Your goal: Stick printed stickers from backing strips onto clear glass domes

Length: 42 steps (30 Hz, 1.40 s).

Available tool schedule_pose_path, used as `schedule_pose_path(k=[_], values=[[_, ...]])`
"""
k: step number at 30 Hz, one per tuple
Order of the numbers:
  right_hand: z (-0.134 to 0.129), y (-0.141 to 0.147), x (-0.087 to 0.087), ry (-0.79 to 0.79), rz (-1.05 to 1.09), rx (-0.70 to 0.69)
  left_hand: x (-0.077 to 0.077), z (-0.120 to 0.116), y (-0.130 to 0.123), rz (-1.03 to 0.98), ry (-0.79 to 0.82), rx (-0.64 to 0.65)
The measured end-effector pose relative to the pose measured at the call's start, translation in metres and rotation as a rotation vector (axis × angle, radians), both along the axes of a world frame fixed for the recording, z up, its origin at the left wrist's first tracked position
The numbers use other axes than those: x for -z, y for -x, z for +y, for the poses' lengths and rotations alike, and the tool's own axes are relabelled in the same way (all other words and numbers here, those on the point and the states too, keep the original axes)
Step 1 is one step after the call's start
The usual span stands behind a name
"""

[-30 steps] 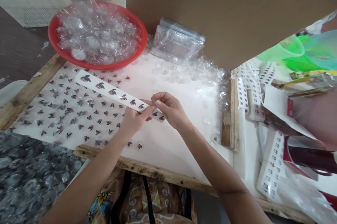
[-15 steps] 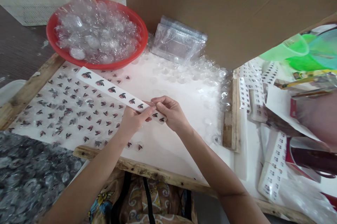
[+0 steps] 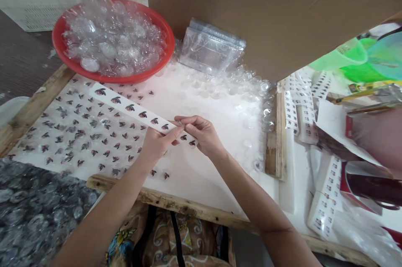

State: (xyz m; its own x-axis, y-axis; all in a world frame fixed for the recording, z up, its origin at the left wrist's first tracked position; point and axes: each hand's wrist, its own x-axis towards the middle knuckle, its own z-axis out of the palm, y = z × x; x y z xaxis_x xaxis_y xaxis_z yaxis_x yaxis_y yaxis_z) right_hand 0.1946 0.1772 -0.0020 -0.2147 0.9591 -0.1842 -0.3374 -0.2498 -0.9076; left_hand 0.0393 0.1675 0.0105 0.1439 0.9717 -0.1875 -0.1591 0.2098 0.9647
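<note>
item: strip (image 3: 135,111), white, dark prints in single file, at least eight in view; lies aslant through the centre of the frame, lower end between the hands, above the table (image 3: 209,183).

left hand (image 3: 159,141), centre: grip closed on the strip, thumb on top, fingers beneath.

right hand (image 3: 202,133), right of centre: thumb and fingertips drawn together over the strip's lower end, apparently on a small piece (image 3: 181,122); too small to identify.

done, as judged: printed discs (image 3: 105,141), several dozen, spread over the left half of the table, some blurred or overlapping; two near the lower edge, just below the left hand.

left, as judged: every print visible on the strip; bare discs (image 3: 215,92), clear, along the upper and right margins of the table; red tub (image 3: 125,79), upper left, heaped with clear pieces (image 3: 108,49). further prints: banded bundle (image 3: 326,200), lower right, and loose sheets (image 3: 298,91), upper right.

state overall: partway by appearance; a good share of the table bears prints, the stock of bare pieces large.

also present: dark heap (image 3: 37,208), lower left, contents unclear; clear box (image 3: 210,51), upper centre.
</note>
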Motion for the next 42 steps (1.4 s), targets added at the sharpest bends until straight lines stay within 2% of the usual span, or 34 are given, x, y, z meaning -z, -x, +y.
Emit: schedule_pose_path(k=[16,27,35,42], values=[[-0.0027,0.0019,0.0011,-0.017,-0.034,0.031,-0.0015,0.0005,0.0,0.053,0.002,-0.018],[-0.0054,0.0038,0.0036,-0.101,-0.055,0.055,0.0005,0.0006,0.001,0.022,0.01,-0.021],[-0.0046,0.0052,0.0017,-0.017,0.001,0.067,0.0025,0.0006,0.0019,0.027,-0.022,0.001],[-0.0046,0.0048,0.0027,-0.02,0.021,0.069,0.0033,0.0007,0.001,0.022,-0.033,-0.001]])
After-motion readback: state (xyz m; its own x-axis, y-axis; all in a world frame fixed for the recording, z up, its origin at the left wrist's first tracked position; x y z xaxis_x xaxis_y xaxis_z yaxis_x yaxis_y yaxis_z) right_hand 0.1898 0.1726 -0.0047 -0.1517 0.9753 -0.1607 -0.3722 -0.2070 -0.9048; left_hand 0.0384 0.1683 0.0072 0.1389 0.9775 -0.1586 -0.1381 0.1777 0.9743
